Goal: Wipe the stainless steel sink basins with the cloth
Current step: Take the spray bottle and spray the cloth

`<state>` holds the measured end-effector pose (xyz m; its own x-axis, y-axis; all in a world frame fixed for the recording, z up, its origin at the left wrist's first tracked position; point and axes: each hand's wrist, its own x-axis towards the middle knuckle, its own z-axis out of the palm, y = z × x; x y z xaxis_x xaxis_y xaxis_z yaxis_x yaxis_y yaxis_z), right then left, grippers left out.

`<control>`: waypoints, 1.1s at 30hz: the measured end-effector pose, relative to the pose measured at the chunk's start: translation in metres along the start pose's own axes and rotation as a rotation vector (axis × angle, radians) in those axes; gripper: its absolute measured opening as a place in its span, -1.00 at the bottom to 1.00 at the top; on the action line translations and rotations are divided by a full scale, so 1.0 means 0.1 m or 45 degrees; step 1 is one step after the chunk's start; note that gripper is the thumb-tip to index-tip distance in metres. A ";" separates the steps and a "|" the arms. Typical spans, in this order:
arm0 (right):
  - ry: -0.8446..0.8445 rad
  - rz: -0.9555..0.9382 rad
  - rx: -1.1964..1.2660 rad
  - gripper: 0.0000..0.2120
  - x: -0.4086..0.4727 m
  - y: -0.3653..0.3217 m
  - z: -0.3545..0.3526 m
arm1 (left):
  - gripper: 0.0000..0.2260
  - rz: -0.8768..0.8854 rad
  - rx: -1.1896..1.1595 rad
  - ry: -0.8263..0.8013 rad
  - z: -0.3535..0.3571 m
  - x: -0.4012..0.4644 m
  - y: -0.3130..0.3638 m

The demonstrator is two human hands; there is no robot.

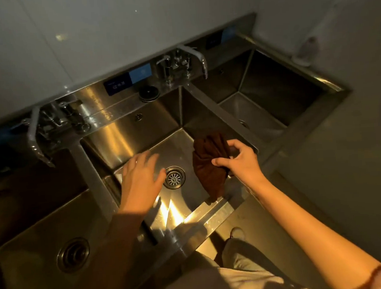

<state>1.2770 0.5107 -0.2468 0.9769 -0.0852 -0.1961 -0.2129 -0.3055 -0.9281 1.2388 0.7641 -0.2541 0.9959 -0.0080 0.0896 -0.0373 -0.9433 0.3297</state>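
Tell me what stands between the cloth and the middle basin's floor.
Nothing visible. The right hand pinches the brown cloth, hanging over the middle basin. The open left hand hovers beside the drain, not beneath the cloth.

Two taps, blue labels

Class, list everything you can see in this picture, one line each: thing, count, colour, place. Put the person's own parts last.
Basins: three, steel; left, middle, right.
Drains: two clearly seen, steel; middle basin, left basin.
Taps: two, chrome; back ledge, left and centre.
Plug: one, dark, ledge behind middle basin.
Label: one, blue and dark, backsplash.
Cloth: one, brown, hanging over middle basin.
Wall: grey, behind the sink.
Left hand: open, above middle basin.
Right hand: pinches the cloth.
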 end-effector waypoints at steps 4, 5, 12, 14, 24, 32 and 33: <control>0.142 0.005 0.041 -0.62 -0.04 -0.06 -0.32 | -0.58 0.132 -0.020 0.011 0.05 0.21 0.30; 0.187 0.004 0.055 -0.60 -0.04 -0.06 -0.42 | -0.57 0.162 -0.025 0.013 0.05 0.26 0.38; 0.459 0.018 0.047 -0.51 0.07 0.03 -1.17 | -0.62 0.385 -0.011 0.039 0.12 0.63 1.09; 0.516 0.026 0.056 -0.53 0.09 0.07 -1.42 | -0.61 0.431 0.000 0.034 0.15 0.73 1.34; 0.606 0.023 0.149 -0.56 0.16 0.52 -3.02 | -0.60 0.562 0.032 0.035 0.59 1.13 3.01; 0.634 0.054 0.142 -0.56 0.32 0.80 -4.16 | -0.59 0.513 -0.017 0.032 0.89 1.29 4.11; 0.642 0.050 0.155 -0.55 0.36 0.81 -4.25 | -0.59 0.513 -0.015 0.025 0.92 1.31 4.19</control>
<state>1.2868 0.0804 -0.1943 0.8310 -0.5501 -0.0827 -0.2164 -0.1829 -0.9590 1.3617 0.3374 -0.1901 0.8995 -0.3702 0.2320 -0.4257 -0.8621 0.2749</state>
